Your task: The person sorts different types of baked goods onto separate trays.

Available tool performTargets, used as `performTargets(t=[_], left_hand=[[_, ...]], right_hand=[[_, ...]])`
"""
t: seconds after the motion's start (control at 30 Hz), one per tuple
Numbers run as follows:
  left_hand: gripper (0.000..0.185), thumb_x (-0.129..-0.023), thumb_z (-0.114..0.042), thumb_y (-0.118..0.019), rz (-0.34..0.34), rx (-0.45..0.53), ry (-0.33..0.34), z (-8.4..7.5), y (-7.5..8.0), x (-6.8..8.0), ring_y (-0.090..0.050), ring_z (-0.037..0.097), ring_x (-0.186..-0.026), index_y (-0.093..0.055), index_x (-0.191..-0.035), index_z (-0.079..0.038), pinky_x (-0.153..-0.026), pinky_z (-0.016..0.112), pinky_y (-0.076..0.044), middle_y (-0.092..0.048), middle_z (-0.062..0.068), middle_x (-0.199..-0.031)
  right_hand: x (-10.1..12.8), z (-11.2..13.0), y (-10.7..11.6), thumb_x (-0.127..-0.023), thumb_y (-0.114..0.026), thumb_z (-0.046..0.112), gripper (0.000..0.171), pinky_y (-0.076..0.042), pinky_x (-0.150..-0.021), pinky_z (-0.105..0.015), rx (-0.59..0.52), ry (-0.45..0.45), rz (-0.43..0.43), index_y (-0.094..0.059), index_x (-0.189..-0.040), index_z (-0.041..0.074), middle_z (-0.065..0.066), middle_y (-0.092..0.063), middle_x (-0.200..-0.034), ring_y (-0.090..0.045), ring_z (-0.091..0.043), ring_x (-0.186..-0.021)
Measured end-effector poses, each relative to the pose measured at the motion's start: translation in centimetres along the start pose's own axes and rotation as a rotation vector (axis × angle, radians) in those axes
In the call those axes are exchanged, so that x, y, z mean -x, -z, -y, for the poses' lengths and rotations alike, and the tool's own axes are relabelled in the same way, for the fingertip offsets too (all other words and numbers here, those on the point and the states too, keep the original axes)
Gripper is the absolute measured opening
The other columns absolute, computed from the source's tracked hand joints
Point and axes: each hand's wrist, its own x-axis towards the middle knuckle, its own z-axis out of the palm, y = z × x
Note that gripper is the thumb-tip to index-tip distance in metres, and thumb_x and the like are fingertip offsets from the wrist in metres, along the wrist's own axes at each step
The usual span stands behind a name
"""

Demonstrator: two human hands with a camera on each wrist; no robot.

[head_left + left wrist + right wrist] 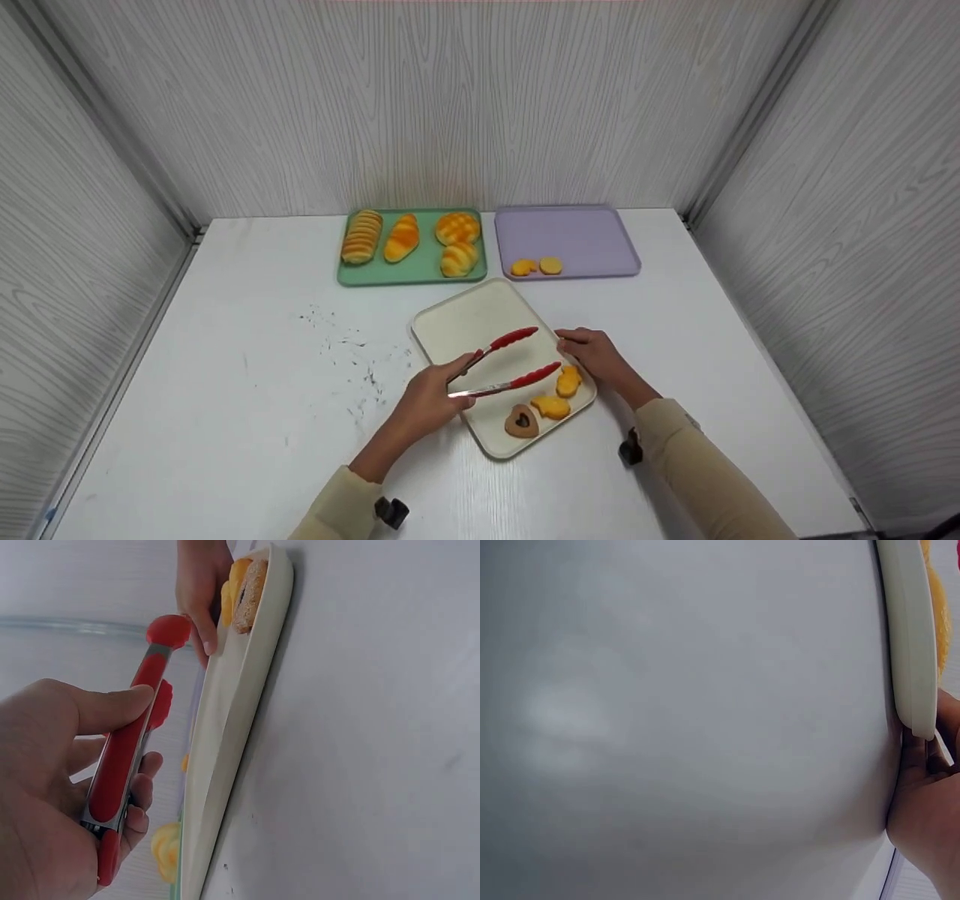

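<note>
My left hand (pixel 429 399) grips a pair of red-tipped metal tongs (pixel 124 757) with its thumb along one arm. The red tips stand apart over the cream tray (pixel 469 322), with nothing between them. At the tray's right edge, my right hand (pixel 596 356) pinches the rim, some fingers tucked under it in the right wrist view. The tray is turned at an angle. In its near right corner lie a heart-shaped cookie (pixel 521 421) with a dark centre and two yellow fish-shaped pieces, one (pixel 552 407) beside the cookie and another (pixel 568 381) close to my right hand.
Behind the cream tray, a green tray (pixel 420 278) bears several toy breads, including a long ridged loaf (pixel 362 237). A lilac tray (pixel 577 232) to its right has a small yellow piece (pixel 523 267) and a round cookie (pixel 550 265). Panel walls enclose the white table.
</note>
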Motion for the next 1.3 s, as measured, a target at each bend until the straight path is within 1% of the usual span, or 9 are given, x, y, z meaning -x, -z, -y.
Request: performTargets(t=[0.13, 0.33, 0.5, 0.63, 0.7, 0.83, 0.93, 1.1, 1.3], left_hand=[[0.073, -0.084, -0.012, -0.079, 0.029, 0.004, 0.023, 0.4, 0.2, 2.2, -0.057, 0.03, -0.128, -0.05, -0.15, -0.018, -0.101, 0.051, -0.048, -0.061, 0.008, -0.142], [0.074, -0.081, -0.013, -0.081, 0.054, 0.028, 0.094, 1.0, 1.1, 5.1, -0.055, 0.031, -0.133, -0.053, -0.148, -0.023, -0.107, 0.053, -0.045, -0.06, 0.006, -0.143], [0.073, -0.081, -0.016, -0.082, 0.101, 0.029, 0.155, 1.2, 2.1, 6.6, -0.056, 0.031, -0.132, -0.053, -0.148, -0.027, -0.106, 0.054, -0.046, -0.06, 0.005, -0.144], [0.073, -0.081, -0.016, -0.083, 0.118, -0.022, 0.161, 1.3, 2.8, 7.4, -0.057, 0.033, -0.13, -0.054, -0.148, -0.025, -0.104, 0.057, -0.047, -0.061, 0.007, -0.142], [0.073, -0.081, -0.016, -0.083, 0.127, -0.04, 0.17, 1.4, 3.2, 7.7, -0.059, 0.032, -0.126, -0.055, -0.147, -0.024, -0.102, 0.057, -0.048, -0.062, 0.007, -0.14], [0.073, -0.08, -0.014, -0.083, 0.158, -0.057, 0.173, 1.6, 3.7, 8.0, -0.06, 0.028, -0.121, -0.056, -0.146, -0.025, -0.098, 0.054, -0.05, -0.064, 0.005, -0.138], [0.074, -0.078, -0.014, -0.084, 0.177, -0.069, 0.174, 1.7, 3.8, 7.8, -0.06, 0.026, -0.116, -0.056, -0.145, -0.029, -0.092, 0.05, -0.051, -0.065, 0.005, -0.136], [0.073, -0.078, -0.015, -0.084, 0.198, -0.076, 0.178, 1.9, 3.5, 7.3, -0.057, 0.023, -0.106, -0.057, -0.143, -0.036, -0.084, 0.044, -0.049, -0.066, 0.005, -0.134], [0.075, -0.078, -0.013, -0.084, 0.198, -0.092, 0.157, 1.9, 3.1, 6.7, -0.061, 0.023, -0.114, -0.056, -0.145, -0.035, -0.089, 0.047, -0.05, -0.066, 0.006, -0.134]], right_hand=[[0.0, 0.0, 0.0, -0.1, -0.064, 0.027, 0.038, -0.045, -0.108, -0.047, -0.003, -0.008, -0.011, -0.066, -0.135, 0.013, -0.011, -0.069, -0.121, -0.06, -0.026, -0.116], [-0.1, 0.1, 0.1, -0.1, -0.063, 0.027, 0.036, -0.045, -0.105, -0.044, -0.007, 0.009, -0.009, -0.068, -0.133, 0.014, -0.011, -0.069, -0.12, -0.06, -0.025, -0.114], [0.0, 0.1, 0.2, -0.1, -0.064, 0.026, 0.035, -0.047, -0.1, -0.037, -0.017, 0.024, -0.019, -0.068, -0.132, 0.012, -0.011, -0.07, -0.118, -0.061, -0.022, -0.11], [0.1, 0.0, 0.2, -0.1, -0.063, 0.025, 0.036, -0.048, -0.092, -0.032, -0.023, 0.045, -0.011, -0.067, -0.133, 0.009, -0.014, -0.069, -0.113, -0.059, -0.02, -0.102], [0.1, -0.1, 0.2, -0.1, -0.063, 0.026, 0.037, -0.048, -0.092, -0.031, -0.021, 0.043, -0.003, -0.066, -0.134, 0.01, -0.014, -0.069, -0.112, -0.059, -0.02, -0.103], [0.2, 0.0, 0.1, -0.1, -0.063, 0.027, 0.037, -0.048, -0.097, -0.035, -0.02, 0.021, -0.007, -0.067, -0.134, 0.013, -0.011, -0.069, -0.116, -0.06, -0.021, -0.111], [0.3, 0.0, 0.1, -0.101, -0.063, 0.026, 0.036, -0.047, -0.1, -0.038, -0.025, 0.016, -0.014, -0.066, -0.134, 0.012, -0.011, -0.069, -0.118, -0.06, -0.023, -0.114], [0.3, -0.1, 0.1, -0.101, -0.062, 0.026, 0.037, -0.047, -0.1, -0.038, -0.034, 0.023, -0.013, -0.066, -0.135, 0.011, -0.014, -0.068, -0.121, -0.059, -0.025, -0.115], [0.2, 0.0, 0.0, -0.101, -0.062, 0.028, 0.037, -0.046, -0.099, -0.038, -0.021, 0.021, -0.02, -0.066, -0.134, 0.011, -0.012, -0.068, -0.118, -0.059, -0.024, -0.112]])
